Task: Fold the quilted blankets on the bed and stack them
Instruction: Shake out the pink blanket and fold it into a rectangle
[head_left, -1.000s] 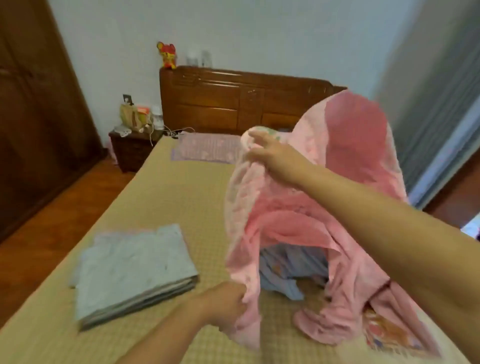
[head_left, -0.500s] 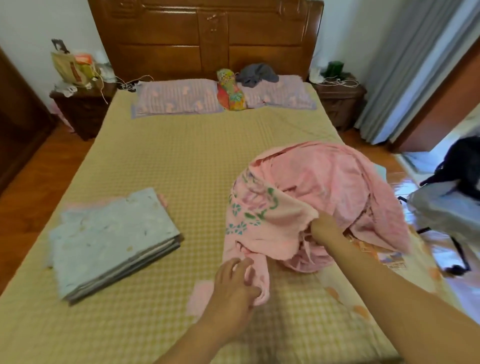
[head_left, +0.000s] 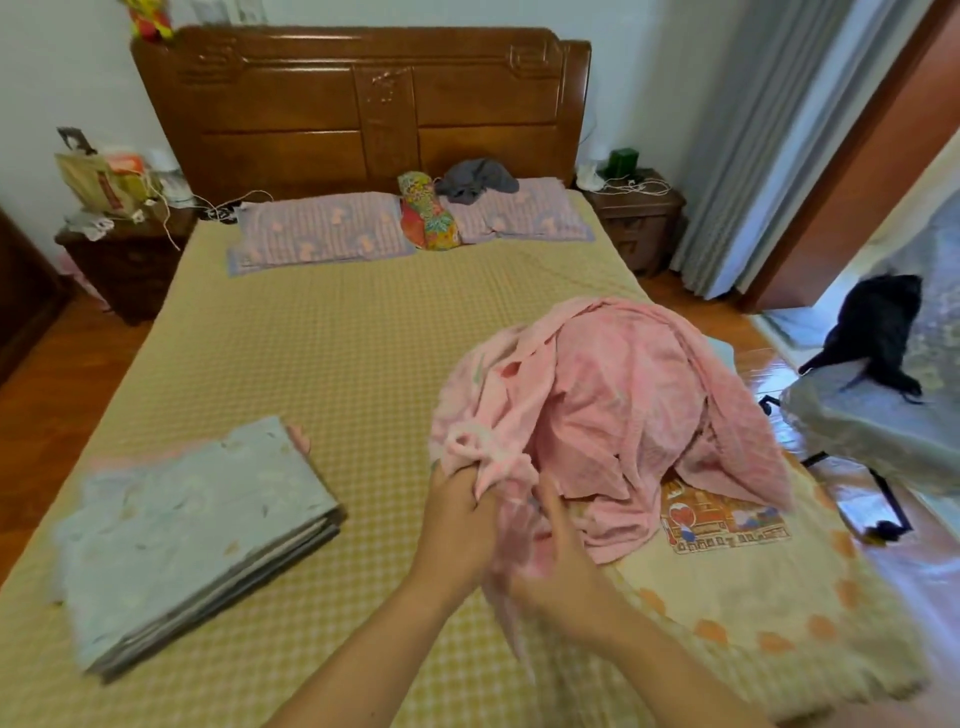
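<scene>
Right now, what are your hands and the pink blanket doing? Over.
Left hand grips a bunched edge of the pink blanket. Right hand blurred, on the same cloth. Blanket crumpled, unfolded. Folded blue blanket lies apart, left.

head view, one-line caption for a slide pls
Both hands gather a pink blanket beside a folded grey one.

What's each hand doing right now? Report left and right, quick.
Left hand: grips a bunched edge of the pink blanket.
Right hand: on the pink blanket; blurred, grip cannot be told.

bare mattress (head_left: 332, 332) ahead; folded stack (head_left: 192, 540) left, pink heap (head_left: 613, 395) right.
</scene>
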